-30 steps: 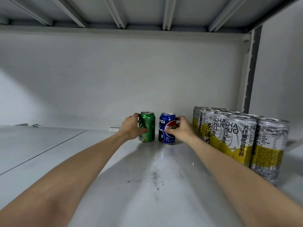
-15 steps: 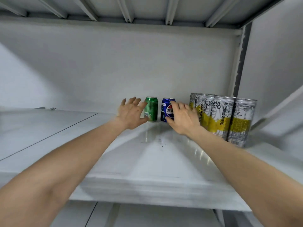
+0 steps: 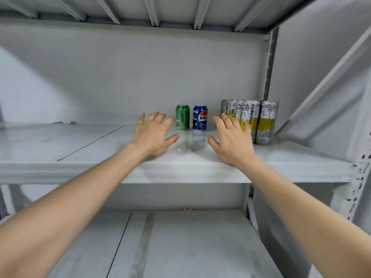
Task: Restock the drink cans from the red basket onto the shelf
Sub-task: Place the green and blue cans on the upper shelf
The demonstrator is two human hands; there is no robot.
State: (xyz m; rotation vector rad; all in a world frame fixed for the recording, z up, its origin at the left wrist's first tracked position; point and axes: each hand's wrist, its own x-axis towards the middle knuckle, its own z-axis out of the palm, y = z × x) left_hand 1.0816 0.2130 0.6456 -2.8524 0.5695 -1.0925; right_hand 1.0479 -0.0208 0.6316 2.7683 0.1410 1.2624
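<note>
Head view looked into a pale grey metal shelf (image 3: pixel 80 169), with both bare forearms reaching in over its front edge. The left hand (image 3: pixel 152 135) was spread flat, fingers straight and apart, palm down above the shelf and holding nothing; its fingertips lay just left of a green can (image 3: pixel 182 117) without clearly touching it. The right hand (image 3: pixel 230 141) was likewise spread and holding nothing, its fingers crossing in front of a cluster of tall silver-and-yellow cans (image 3: pixel 263 121); whether they touched those cans could not be told. The green can stood upright toward the back edge of the shelf, about midway along it, and a blue can (image 3: pixel 200 118) stood upright just beside it on the right, with a thin gap between the two. Both cans sat in the gap between the hands, farther back than either palm. The tall cans stood packed together near the back right corner, close to a dark upright post (image 3: pixel 270 63). A small object (image 3: pixel 74 122), too small to identify, lay by the back edge on the left. Below, a lower shelf (image 3: pixel 190 247) showed between the arms.
</note>
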